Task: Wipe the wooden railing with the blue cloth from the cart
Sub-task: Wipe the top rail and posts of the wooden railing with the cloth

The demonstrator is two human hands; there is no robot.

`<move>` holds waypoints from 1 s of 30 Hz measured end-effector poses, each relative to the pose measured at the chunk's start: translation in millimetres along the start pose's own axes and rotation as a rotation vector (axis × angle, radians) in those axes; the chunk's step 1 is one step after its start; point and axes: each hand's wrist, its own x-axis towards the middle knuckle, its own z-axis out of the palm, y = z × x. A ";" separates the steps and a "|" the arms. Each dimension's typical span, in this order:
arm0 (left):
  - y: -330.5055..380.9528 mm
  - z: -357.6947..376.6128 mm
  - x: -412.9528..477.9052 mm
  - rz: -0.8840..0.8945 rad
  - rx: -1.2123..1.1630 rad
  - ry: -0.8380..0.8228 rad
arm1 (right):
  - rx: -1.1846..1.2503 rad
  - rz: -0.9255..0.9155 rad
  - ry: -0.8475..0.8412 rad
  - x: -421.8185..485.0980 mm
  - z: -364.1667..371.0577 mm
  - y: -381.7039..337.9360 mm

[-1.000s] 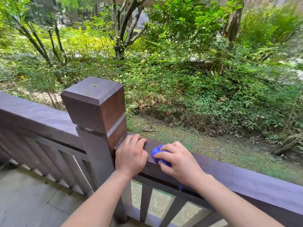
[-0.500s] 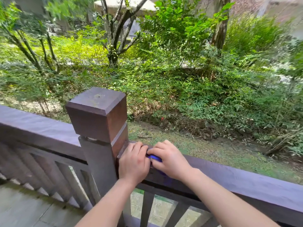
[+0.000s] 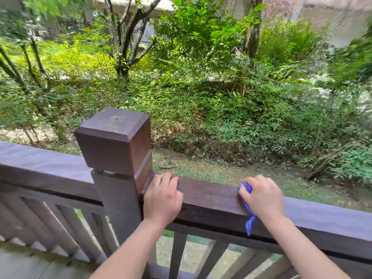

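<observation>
Blue cloth sits bunched under the right hand on the wooden railing, lower right of the frame, one tail hanging down the near face. Right grip: clenched on the cloth. Left hand: curled over the rail beside the post, grasping the rail only. Cloth appears light, soft and limp; hold it wadded under the palm to prevent slipping.
</observation>
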 end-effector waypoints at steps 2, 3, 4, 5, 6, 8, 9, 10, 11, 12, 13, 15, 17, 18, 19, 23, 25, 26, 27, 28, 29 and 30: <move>2.2 -2.6 0.5 -0.009 -0.019 -0.011 | 0.013 -0.001 -0.022 -1.7 3.5 -26.7; 3.3 -4.2 0.4 -0.013 -0.042 -0.008 | 0.043 -0.055 -0.027 -3.3 6.1 -41.7; 3.8 -5.5 0.5 -0.006 -0.066 0.002 | 0.081 -0.118 -0.033 -4.1 8.4 -56.2; 2.4 -6.7 -0.4 0.018 -0.085 0.011 | 0.122 -0.174 -0.042 -3.3 10.3 -69.3; -0.8 -7.9 -2.2 0.059 -0.089 0.014 | 0.160 -0.219 -0.055 -0.8 11.0 -81.2; -11.2 -11.2 -5.4 0.147 -0.044 -0.002 | 0.213 -0.310 -0.089 5.1 11.0 -101.6; -16.3 -12.9 -7.1 0.174 -0.015 -0.017 | 0.228 -0.365 -0.102 5.7 11.4 -109.9; -19.9 -14.4 -8.1 0.187 0.004 -0.030 | 0.240 -0.419 -0.109 4.5 12.0 -116.8; -21.6 -15.4 -8.9 0.187 0.013 -0.037 | 0.253 -0.469 -0.111 1.9 12.4 -120.7; -21.5 -16.2 -9.5 0.180 0.014 -0.037 | 0.269 -0.517 -0.115 -1.7 12.7 -120.7; -20.5 -16.4 -9.7 0.170 0.012 -0.032 | 0.285 -0.559 -0.117 -5.3 13.1 -116.4; -18.6 -15.2 -9.4 0.156 -0.001 -0.012 | 0.306 -0.610 -0.090 -9.9 14.0 -97.3; -16.3 -15.5 -9.5 0.138 -0.013 -0.001 | 0.303 -0.577 -0.033 -10.4 13.8 -72.2; -14.8 -16.3 -8.9 0.125 -0.009 -0.009 | 0.292 -0.533 -0.014 -9.7 12.5 -61.2; -12.8 -17.7 -7.9 0.112 0.003 -0.026 | 0.265 -0.483 -0.002 -8.4 10.5 -52.6; -0.6 -32.1 3.3 0.072 0.068 -0.167 | 0.044 -0.317 -0.059 -0.3 -1.5 -41.2; 5.7 -40.7 10.9 0.054 0.096 -0.234 | -0.050 -0.242 -0.144 6.8 -11.6 -36.7; 8.6 -44.1 13.3 0.050 0.100 -0.253 | -0.077 -0.202 -0.161 9.8 -16.9 -31.9; 11.5 -46.8 15.0 0.052 0.097 -0.264 | -0.091 -0.170 -0.157 12.2 -21.9 -26.0; 14.6 -48.9 16.1 0.061 0.094 -0.268 | -0.094 -0.143 -0.144 13.8 -26.8 -19.5; 18.0 -50.5 17.2 0.071 0.093 -0.269 | -0.093 -0.122 -0.129 14.5 -32.1 -13.8; 22.3 -51.2 18.7 0.078 0.092 -0.270 | -0.086 -0.107 -0.119 14.6 -37.3 -8.8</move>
